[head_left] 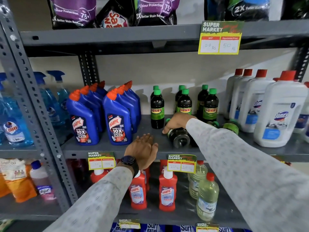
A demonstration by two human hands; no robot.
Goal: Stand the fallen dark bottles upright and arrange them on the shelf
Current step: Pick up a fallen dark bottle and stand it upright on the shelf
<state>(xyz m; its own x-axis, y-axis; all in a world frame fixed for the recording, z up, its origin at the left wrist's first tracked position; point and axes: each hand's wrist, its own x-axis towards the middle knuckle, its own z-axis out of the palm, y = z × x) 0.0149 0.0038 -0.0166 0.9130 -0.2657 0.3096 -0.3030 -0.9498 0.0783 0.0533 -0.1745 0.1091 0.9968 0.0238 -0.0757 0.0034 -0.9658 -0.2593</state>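
Several dark bottles with green caps stand upright in pairs at the back of the grey middle shelf [107, 144], the nearest one [157, 109] on the left. A fallen dark bottle [179, 137] lies on its side with its base toward me, and my right hand [177, 121] is closed over its upper part. Two more fallen dark bottles [231, 127] lie behind my right sleeve, mostly hidden. My left hand [143, 148] rests flat near the shelf's front edge, fingers together, holding nothing.
Blue Harpic bottles [117, 118] stand in rows left of the dark ones. Large white jugs with red caps [277, 111] fill the right end. Blue spray bottles [13, 118] sit past the grey upright. Red bottles [167, 190] and price tags [182, 163] are below.
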